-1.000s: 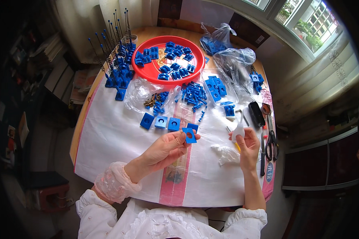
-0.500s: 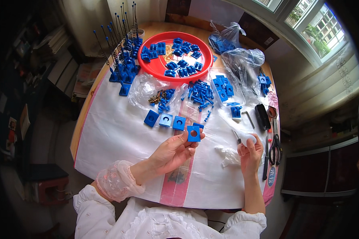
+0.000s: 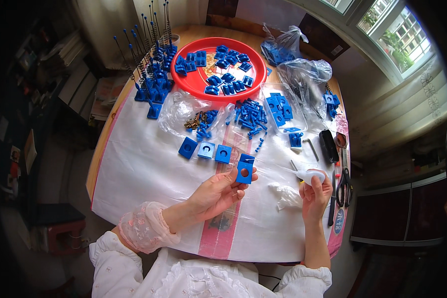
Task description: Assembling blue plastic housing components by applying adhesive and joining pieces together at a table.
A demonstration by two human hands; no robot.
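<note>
Between the thumb and fingers of my left hand [image 3: 218, 193] is a blue square plate with a round hole [image 3: 244, 174], its face turned up toward me. My right hand [image 3: 315, 196] grips a small white squeeze bottle [image 3: 311, 175], whose thin nozzle points left toward the plate, well apart from it. Beyond my left hand, several similar blue plates lie in a row, among them a dark one [image 3: 187, 148] at the left end and a paler one [image 3: 206, 150]. Another is partly hidden behind the held plate. A crumpled white tissue [image 3: 286, 195] lies left of my right hand.
A red round tray [image 3: 180, 85] holds blue parts at the back. Blue bases with upright springs [image 3: 156, 84] crowd the back left. Blue pegs [image 3: 250, 116], brass screws [image 3: 197, 121] and a clear box [image 3: 297, 119] sit mid-table. Scissors [image 3: 343, 186] and a hex key [image 3: 311, 149] lie right.
My left hand has shifted slightly right and nearer with the plate. The squeeze bottle has moved a little right and turned, so its nozzle now shows pointing left.
</note>
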